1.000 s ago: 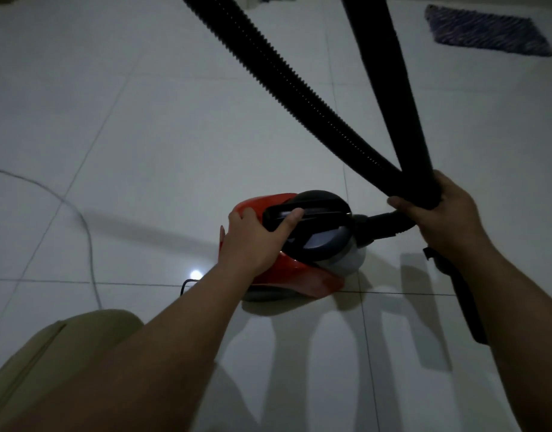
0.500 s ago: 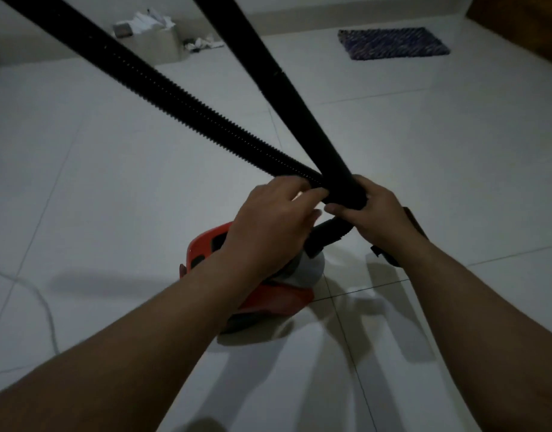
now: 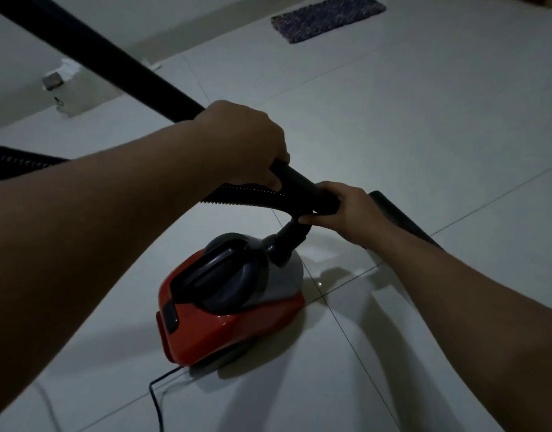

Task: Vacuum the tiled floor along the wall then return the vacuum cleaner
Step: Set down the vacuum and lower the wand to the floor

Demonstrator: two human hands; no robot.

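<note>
Once the left hand had quit the vacuum's handle, its fingers clenched the tube at eleven o'clock of the right hand, also gripping it, above the vacuum on the floor, likely gathering it for return.

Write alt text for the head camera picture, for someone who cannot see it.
Two bare hands grip a black vacuum tube above a red and grey vacuum cleaner on a pale tiled floor: the left hand further up, the right hand by the ribbed hose. A dark mat lies beyond.
</note>
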